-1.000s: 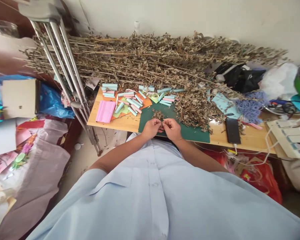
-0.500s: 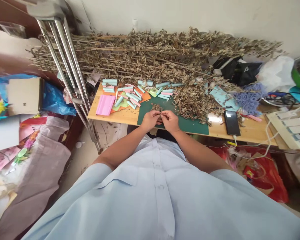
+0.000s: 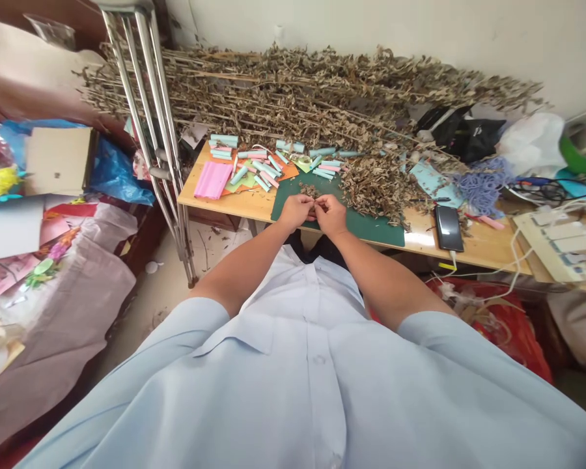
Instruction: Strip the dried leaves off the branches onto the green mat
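Note:
My left hand [image 3: 295, 212] and my right hand [image 3: 331, 213] meet at the front edge of a green mat [image 3: 283, 193], fingertips pinched together. What they hold between them is too small to make out. Just behind the fingers lies a little heap of crumbled dry leaves [image 3: 310, 189]. A bigger pile of dry leaves [image 3: 371, 185] covers the mat's right part. Left of the mat are several blue and pink paper rolls [image 3: 266, 170] and a stack of pink paper [image 3: 213, 180].
Long dried plant stalks [image 3: 273, 91] span the back of the table [image 3: 244, 207]. Metal crutches [image 3: 153, 130] stand at its left end. On the right are a phone [image 3: 448, 228], purple yarn [image 3: 483, 184], a light-blue packet [image 3: 432, 179] and a power strip [image 3: 551, 244]. A red bag [image 3: 512, 326] sits below.
The camera view has shifted, so the table sits slightly higher in the picture. Both hands remain pinched together at the mat's edge.

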`<state>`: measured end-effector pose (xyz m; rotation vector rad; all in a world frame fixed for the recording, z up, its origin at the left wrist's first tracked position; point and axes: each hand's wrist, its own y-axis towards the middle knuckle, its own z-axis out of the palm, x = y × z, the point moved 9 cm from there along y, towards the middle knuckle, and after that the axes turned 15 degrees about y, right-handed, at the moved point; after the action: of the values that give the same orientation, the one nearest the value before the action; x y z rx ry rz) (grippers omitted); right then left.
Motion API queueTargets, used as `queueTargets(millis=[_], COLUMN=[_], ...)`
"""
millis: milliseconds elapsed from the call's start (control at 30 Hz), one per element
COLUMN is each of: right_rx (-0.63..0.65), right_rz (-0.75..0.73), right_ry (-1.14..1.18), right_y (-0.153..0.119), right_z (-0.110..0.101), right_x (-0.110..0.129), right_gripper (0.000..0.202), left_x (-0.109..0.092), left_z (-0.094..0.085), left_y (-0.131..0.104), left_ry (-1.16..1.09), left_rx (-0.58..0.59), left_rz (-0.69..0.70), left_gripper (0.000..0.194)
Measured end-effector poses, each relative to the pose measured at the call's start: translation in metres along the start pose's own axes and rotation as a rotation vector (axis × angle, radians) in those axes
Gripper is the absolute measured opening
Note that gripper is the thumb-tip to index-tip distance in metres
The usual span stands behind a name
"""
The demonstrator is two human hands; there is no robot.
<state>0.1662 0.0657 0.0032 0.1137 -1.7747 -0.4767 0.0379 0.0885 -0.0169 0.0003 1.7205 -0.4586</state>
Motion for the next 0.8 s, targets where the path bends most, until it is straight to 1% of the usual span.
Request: queueTargets(millis=[100, 267, 333, 467, 600, 800], right_rx=[0.004, 0.002, -0.017, -0.024, -0.05, -0.016], right_rz=[-0.008, 0.016, 0.036, 0.042, 0.075, 0.062], right_ry=[-0.032, -0.027, -0.011, 0.05, 0.062, 0.088], right_y=[0.0007, 0.0003, -0.0003, -0.0004, -0.0004, -0.0029], right_z=[0.0015, 0.0019, -0.0001, -0.0014, -0.0039, -0.0007], right_x=[0.0021, 0.0011, -0.0012, -0.0032, -0.0051, 0.0012], right_gripper=[0.012, 0.015, 0.016, 0.017, 0.017, 0.022], left_x=[0.0006, 0.0066, 0.0063, 0.0042, 0.0031, 0.0083], left_z=[-0.0017, -0.0002, 0.0003, -0.0015, -0.0017, -0.0016], left_y=[0.0002, 0.0022, 0.0026, 0.0016, -0.0001, 0.0], left_ry=[-0.017, -0.054, -0.048, -0.013, -0.012, -0.033], left_rx=[-0.009, 0.017, 0.027, 0.013, 0.004, -0.004], left_rz=[0.003, -0.019, -0.013, -0.019, -0.017, -0.005], left_gripper=[0.008, 0.006, 0.005, 0.005, 0.005, 0.005])
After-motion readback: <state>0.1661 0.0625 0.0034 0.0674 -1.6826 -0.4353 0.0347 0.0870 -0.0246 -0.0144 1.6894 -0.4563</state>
